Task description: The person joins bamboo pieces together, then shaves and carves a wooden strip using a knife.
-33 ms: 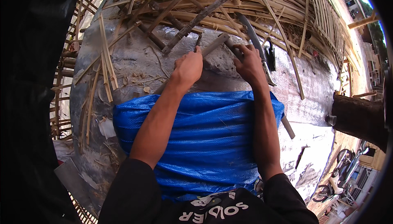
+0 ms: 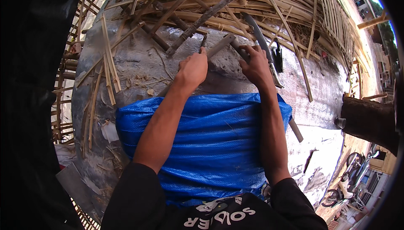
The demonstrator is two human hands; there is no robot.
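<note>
My left hand (image 2: 193,68) grips a pale bamboo stick (image 2: 221,45) that lies slanted across a grey sheet (image 2: 139,70). My right hand (image 2: 254,64) is closed on a long curved knife (image 2: 257,34) at the stick's upper end, with the blade pointing away from me. A round handle end (image 2: 296,131) sticks out from under my right forearm. A blue tarp (image 2: 210,141) covers my lap below both arms. Where the blade meets the stick is hidden by my fingers.
A dense pile of split bamboo strips (image 2: 219,3) lies beyond my hands. Loose strips (image 2: 107,62) rest at the left. A small black tool (image 2: 277,57) lies right of the knife. A thick log (image 2: 370,120) is at the right, and motorbikes (image 2: 343,190) stand at the lower right.
</note>
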